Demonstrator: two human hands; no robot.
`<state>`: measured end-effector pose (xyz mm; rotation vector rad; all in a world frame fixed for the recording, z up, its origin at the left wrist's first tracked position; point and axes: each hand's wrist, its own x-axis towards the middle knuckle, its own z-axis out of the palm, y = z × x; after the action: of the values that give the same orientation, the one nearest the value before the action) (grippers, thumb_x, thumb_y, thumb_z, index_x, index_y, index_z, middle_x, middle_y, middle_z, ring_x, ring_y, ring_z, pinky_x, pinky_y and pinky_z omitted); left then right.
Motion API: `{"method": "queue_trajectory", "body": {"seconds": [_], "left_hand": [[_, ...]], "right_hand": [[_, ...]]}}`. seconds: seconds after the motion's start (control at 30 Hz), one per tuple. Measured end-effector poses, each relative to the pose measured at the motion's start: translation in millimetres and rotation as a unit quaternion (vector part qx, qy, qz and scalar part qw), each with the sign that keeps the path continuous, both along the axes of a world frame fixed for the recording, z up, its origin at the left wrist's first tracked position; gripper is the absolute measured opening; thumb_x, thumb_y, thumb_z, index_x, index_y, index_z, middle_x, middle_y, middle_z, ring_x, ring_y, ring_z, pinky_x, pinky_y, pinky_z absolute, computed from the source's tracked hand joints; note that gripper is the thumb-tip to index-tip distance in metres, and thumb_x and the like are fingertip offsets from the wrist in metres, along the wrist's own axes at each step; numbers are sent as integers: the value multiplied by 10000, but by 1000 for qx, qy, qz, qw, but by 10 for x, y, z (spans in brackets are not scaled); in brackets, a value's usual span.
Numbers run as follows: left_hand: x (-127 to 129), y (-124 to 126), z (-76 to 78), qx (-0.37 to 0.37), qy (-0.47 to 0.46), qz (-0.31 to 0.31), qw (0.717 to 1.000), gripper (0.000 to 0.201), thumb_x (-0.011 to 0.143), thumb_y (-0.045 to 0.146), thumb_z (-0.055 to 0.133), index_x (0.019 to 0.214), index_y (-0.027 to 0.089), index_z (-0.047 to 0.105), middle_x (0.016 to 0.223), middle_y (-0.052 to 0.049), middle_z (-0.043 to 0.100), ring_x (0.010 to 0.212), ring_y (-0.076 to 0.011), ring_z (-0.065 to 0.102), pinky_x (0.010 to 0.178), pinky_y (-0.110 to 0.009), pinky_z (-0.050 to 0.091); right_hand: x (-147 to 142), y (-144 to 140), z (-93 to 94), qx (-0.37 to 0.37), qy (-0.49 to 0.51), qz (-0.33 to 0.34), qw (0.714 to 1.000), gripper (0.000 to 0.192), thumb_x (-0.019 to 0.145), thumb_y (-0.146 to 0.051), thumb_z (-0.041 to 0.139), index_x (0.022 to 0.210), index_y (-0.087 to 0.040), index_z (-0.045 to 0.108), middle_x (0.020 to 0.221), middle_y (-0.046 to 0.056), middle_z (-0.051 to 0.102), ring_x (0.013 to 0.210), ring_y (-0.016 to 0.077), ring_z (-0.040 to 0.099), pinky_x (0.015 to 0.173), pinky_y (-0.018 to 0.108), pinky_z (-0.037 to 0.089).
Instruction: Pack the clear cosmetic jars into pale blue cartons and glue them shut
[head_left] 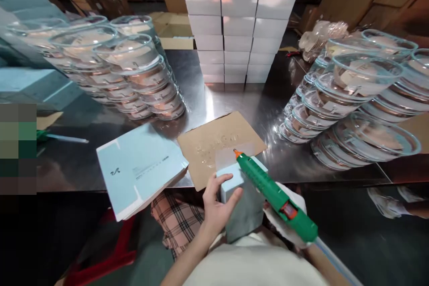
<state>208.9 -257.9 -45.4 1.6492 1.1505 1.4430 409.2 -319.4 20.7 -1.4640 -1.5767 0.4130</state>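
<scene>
My left hand [217, 203] is closed around a pale blue box [246, 210] standing on end against my body, with thumb and fingers at its upper end. In my right hand [280, 227], which wears a white glove, is a green glue gun [268, 185] with an orange nozzle. Its tip hovers over a thin translucent flap [228, 155] at the box's top; whether they touch I cannot tell. Beneath the tip lies a brown cardboard sheet [209, 136] dotted with clear glue blobs. To the left, a light blue flat box [142, 167] lies at the table edge.
Stacks of round clear-lidded containers stand at left [134, 58] and right [351, 80] on the metal table [231, 98]. White boxes [237, 22] rise in a tall stack at the back. Another person's shoe [385, 203] shows at right.
</scene>
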Motion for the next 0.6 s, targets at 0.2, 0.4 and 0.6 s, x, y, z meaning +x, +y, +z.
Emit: {"method": "queue_trajectory", "body": {"seconds": [0.2, 0.4, 0.6], "left_hand": [[79, -71, -32, 26, 2, 4, 1000, 242, 894, 340, 781, 1117, 256, 737, 1057, -45, 731, 1024, -232, 671, 939, -351, 535], [27, -111, 23, 8, 3, 8, 1000, 255, 878, 345, 808, 1109, 258, 743, 1049, -45, 721, 998, -217, 683, 883, -317, 543], [-122, -115, -67, -16, 22, 56, 998, 325, 851, 485, 814, 1053, 234, 770, 1016, -66, 745, 975, -238, 701, 871, -341, 555]], "right_hand": [[-184, 63, -22, 82, -114, 53, 989, 78, 887, -236, 635, 830, -202, 676, 702, 20, 687, 590, 163, 687, 571, 244, 570], [-58, 88, -140, 79, -161, -1, 984, 171, 872, -220, 614, 703, -201, 594, 632, 2, 598, 512, 137, 591, 501, 238, 469], [311, -10, -336, -33, -33, -87, 995, 220, 870, -403, 705, 778, -222, 617, 670, 2, 658, 557, 157, 624, 550, 263, 537]]}}
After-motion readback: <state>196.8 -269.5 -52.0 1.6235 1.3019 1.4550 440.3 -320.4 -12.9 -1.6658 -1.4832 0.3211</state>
